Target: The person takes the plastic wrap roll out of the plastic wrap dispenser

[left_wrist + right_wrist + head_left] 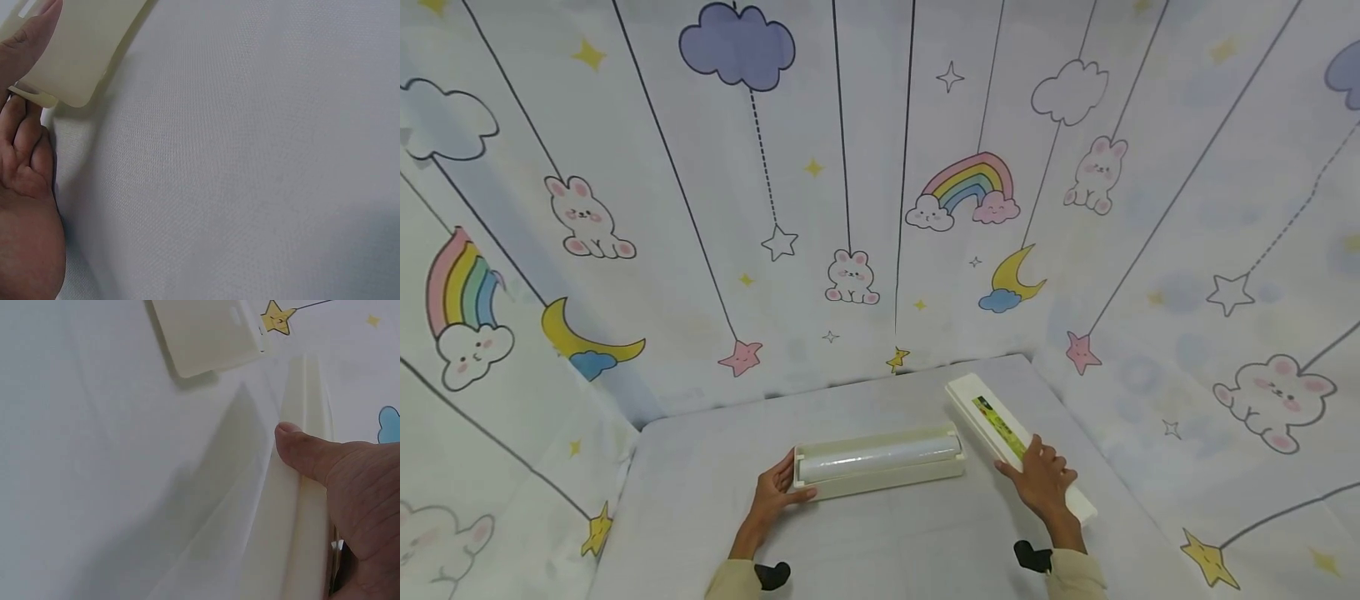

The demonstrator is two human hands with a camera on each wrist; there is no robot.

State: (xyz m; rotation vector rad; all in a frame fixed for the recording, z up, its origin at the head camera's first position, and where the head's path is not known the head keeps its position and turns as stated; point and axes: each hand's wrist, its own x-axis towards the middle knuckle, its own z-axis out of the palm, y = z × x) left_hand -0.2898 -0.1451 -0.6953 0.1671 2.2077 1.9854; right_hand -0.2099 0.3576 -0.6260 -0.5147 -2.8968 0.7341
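Note:
A long cream plastic dispenser base [880,487] lies on the table in the head view, with a shiny roll of cling film [880,454] inside it. My left hand [775,490] grips its left end, thumb along the front and fingers at the end. The left wrist view shows that thumb [28,44] over the corner of the dispenser base [81,56]. To the right, my right hand [1045,477] holds the long cream lid [966,396], which is slanted and has a green and yellow label [1000,425]. In the right wrist view the thumb [306,450] presses along the lid's side [269,531].
A white cloth covers the table [910,542]. Behind it and along both sides hang white cloth walls [820,333] printed with rabbits, clouds, stars and rainbows. The lid's far end is close to the dispenser's right end. Each wrist carries a black strap [772,575].

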